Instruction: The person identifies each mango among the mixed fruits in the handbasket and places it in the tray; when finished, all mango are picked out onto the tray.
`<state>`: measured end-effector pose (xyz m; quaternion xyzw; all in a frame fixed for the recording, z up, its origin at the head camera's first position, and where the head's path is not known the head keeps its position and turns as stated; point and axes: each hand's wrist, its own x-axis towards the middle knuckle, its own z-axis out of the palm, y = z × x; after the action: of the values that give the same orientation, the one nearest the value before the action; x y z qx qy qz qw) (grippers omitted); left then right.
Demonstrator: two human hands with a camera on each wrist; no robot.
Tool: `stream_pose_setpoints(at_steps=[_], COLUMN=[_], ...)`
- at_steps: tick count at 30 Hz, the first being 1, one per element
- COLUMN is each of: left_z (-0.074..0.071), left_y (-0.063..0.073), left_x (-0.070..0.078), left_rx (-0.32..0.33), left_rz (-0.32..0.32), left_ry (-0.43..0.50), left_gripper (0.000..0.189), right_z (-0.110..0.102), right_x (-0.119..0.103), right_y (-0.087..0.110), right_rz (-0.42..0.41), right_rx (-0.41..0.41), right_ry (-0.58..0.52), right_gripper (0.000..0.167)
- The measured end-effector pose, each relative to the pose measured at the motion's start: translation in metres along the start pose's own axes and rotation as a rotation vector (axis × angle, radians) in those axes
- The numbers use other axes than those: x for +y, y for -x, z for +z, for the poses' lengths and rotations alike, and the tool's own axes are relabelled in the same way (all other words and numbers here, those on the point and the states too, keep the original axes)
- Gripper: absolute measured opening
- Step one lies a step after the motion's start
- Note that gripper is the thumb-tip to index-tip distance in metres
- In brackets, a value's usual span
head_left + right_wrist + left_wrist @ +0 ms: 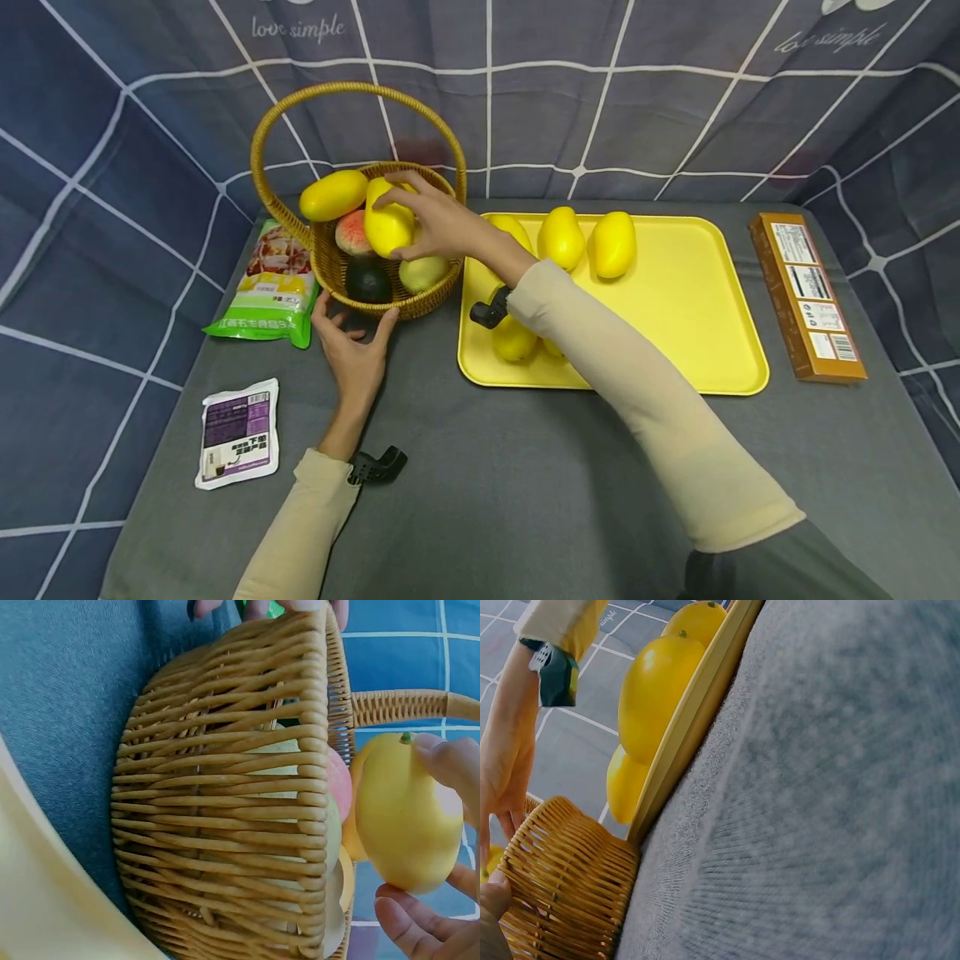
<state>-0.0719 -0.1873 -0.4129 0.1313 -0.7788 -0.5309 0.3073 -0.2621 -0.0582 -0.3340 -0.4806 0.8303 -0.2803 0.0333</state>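
My right hand (431, 218) holds a yellow mango (409, 814) over the wicker basket (217, 802), thumb near its green stem and fingertips on the opposite side. My left hand (354, 354) grips the basket's near side, its thumb (493, 894) at the wicker rim in the left wrist view. Inside the basket lie a red-and-cream peach (351, 233), a dark green avocado (368, 280) and a pale green round fruit (424, 273). Another mango (333, 196) lies at its left rim. More mangoes (613, 244) sit on the yellow tray (675, 317); my right forearm partly covers some.
Left of the basket lies a green-and-red food bag (270, 287), touching or close to it. A white-and-purple pouch (238, 434) lies nearer on the grey cloth. At the far right stands a long brown box (806, 296). The basket's tall handle (356, 87) arches above the fruit.
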Motion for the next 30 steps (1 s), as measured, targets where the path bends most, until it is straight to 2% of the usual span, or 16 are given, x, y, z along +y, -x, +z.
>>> stream_pose_setpoints(at_steps=[3,10,12,21,30], left_z=[0.000,0.003,0.003,0.002,0.003], left_y=[0.000,-0.004,-0.005,-0.005,-0.004], left_x=[-0.003,-0.034,-0.038,-0.041,-0.042], left_rx=[0.002,0.019,0.019,0.018,0.023], left_rz=[0.002,0.013,0.018,0.023,0.024], left_ry=[0.003,-0.017,-0.025,-0.015,-0.005], left_gripper=[0.083,0.088,0.089,0.088,0.087], right_z=[-0.002,-0.013,-0.018,-0.028,-0.036], right_x=[-0.001,-0.003,-0.004,0.000,0.011], right_y=[0.009,0.034,0.043,0.087,0.130], right_rz=[-0.015,-0.047,-0.056,-0.072,0.032], right_rx=[0.024,0.079,0.090,0.109,0.113], right_ry=[-0.016,-0.031,-0.028,-0.045,-0.059], right_gripper=[0.064,0.061,0.061,0.059,0.060])
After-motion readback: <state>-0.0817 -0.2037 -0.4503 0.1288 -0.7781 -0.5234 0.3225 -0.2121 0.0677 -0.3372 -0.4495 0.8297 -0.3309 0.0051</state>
